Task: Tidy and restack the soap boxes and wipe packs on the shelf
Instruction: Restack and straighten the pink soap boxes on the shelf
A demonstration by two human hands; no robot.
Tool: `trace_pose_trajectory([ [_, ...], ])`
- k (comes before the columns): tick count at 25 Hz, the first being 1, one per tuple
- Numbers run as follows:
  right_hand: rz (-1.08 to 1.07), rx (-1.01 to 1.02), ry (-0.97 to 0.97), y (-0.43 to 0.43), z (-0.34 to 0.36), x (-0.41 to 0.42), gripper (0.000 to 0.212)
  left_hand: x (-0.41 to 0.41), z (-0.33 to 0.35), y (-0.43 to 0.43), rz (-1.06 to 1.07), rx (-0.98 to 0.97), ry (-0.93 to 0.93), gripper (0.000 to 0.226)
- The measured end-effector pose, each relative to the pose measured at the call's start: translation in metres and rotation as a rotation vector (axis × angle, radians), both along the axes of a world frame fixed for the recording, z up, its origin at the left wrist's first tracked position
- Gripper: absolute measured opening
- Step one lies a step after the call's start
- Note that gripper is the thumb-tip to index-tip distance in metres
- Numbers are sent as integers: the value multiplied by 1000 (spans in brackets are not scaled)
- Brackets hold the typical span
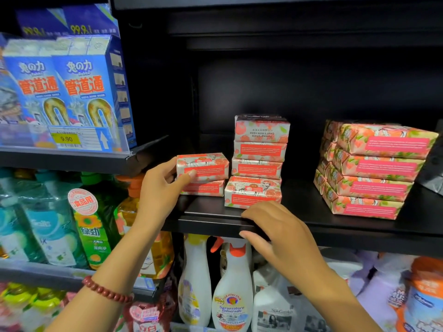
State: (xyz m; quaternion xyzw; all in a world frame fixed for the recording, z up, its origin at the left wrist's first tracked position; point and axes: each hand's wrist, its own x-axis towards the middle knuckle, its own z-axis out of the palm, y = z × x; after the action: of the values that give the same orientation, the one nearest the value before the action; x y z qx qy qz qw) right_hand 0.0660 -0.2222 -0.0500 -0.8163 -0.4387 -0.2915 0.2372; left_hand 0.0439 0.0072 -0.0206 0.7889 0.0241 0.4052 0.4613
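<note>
Count of pomegranate goat's-milk soap boxes on the black shelf (299,202): 14 visible.
- Two-high stack (203,178), at 9 o'clock of the four-high stack (259,161), just beside it.
- Four-high stack: top box's print reads upside down; bottom box juts forward of the three above.
- Right block (369,171), at 3 o'clock, well apart: two columns of four, rear column partly hidden.

Left hand (160,185): reaches up from 7 o'clock, beaded bracelet (105,289) on the wrist. It is clamped on the top box (202,166) of the two-high stack, thumb on the front face, fingers round the left end.

Right hand (275,231): holds nothing. Fingers lie loosely bent on the shelf's front lip, at 6 o'clock of the four-high stack, thumb under the edge.

Two white spray bottles (232,283) stand below.
</note>
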Motion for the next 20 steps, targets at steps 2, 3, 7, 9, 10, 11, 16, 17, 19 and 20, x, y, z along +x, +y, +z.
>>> trace_pose_trajectory([
  [2,5,-5,-2,0,0,0,25,1,-1,0,4,4,-6,35],
  [3,9,-10,-1,0,0,0,25,2,-2,-1,14,10,-4,35],
  [7,16,-42,11,-2,1,0,22,4,-3,-3,77,53,-5,34],
  [9,37,-12,30,-2,3,-1,19,4,-3,-4,107,71,9,33],
  [10,53,44,34,-2,5,-1,19,3,-4,-5,130,77,15,33],
  [11,60,126,23,-3,7,0,20,0,-6,-7,163,78,7,35],
  [16,-109,120,172,-10,29,24,51,-21,-23,-31,280,320,-211,35],
  [17,-125,36,212,-11,29,28,57,-23,-25,-38,225,369,-182,28],
  [19,-121,-44,210,-10,26,31,59,-25,-28,-46,151,465,-67,29],
  [20,-121,-41,190,-11,26,31,57,-26,-30,-48,152,523,-18,33],
])
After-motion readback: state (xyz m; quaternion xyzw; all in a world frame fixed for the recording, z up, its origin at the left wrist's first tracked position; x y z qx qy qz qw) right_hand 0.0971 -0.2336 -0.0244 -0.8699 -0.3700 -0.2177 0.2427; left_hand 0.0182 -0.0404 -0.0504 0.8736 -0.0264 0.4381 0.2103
